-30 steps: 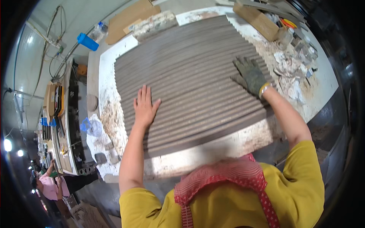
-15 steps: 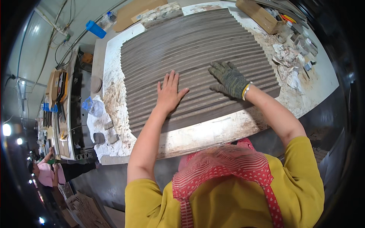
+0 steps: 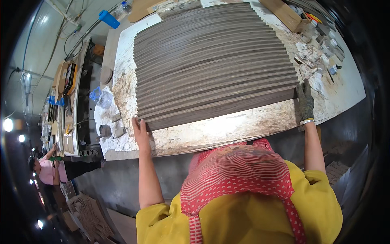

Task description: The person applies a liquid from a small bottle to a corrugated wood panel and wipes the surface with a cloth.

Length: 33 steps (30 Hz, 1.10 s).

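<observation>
A broad sheet of dark grey-brown slats [image 3: 215,65], laid side by side with uneven ends, covers much of the white board [image 3: 211,124]. My bare left hand [image 3: 142,134] is at the near left corner, its fingers stretched out against the end of the nearest slat and its thumb apart from them. At the opposite end of that slat is my right hand [image 3: 305,103], in a dark grey-green glove with a yellow cuff. Its fingers are extended along the slat ends, with the thumb on the inner side. Neither hand visibly grips anything.
Crumpled stained paper [image 3: 310,61] and clear bottles [image 3: 327,46] lie at right, near a cardboard box [image 3: 284,16]. A blue bottle [image 3: 109,19] stands far left. A clear jug [image 3: 101,97] and small blocks [image 3: 105,131] sit at left. Another person [image 3: 48,171] works beyond.
Both hands have left the middle of the slats and spread apart to the near corners, left hand leftward, right hand rightward. The view has shifted slightly; the slats look otherwise the same.
</observation>
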{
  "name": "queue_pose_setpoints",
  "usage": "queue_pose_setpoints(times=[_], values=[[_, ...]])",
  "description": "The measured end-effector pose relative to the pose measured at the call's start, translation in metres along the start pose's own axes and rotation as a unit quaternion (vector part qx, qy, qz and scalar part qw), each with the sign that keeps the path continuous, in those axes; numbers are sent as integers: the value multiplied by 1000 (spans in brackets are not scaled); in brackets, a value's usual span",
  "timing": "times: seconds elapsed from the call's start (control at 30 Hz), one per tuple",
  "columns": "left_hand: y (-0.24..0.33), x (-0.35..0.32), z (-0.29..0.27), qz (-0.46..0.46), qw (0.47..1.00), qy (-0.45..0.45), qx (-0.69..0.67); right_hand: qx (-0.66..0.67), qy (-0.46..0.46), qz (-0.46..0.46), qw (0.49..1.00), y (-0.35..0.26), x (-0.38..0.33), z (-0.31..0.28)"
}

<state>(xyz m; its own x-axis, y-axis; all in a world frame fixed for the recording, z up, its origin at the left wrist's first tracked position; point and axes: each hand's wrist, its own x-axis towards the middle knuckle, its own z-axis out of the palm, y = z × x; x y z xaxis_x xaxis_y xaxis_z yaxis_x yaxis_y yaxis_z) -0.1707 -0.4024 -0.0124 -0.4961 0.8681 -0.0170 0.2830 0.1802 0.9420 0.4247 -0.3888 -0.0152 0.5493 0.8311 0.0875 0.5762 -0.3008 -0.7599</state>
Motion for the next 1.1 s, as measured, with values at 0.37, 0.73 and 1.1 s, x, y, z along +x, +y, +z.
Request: queue_pose_setpoints(times=[0.37, 0.73, 1.1], values=[[-12, -8, 20, -29, 997, 65, -42, -133, 28, -88, 987, 15, -4, 5], [-8, 6, 33, 15, 978, 132, -162, 128, 113, 16, 985, 26, 8, 13], [71, 6, 88, 307, 847, -67, 429, -263, 19, -330, 907, -66, 34, 28]])
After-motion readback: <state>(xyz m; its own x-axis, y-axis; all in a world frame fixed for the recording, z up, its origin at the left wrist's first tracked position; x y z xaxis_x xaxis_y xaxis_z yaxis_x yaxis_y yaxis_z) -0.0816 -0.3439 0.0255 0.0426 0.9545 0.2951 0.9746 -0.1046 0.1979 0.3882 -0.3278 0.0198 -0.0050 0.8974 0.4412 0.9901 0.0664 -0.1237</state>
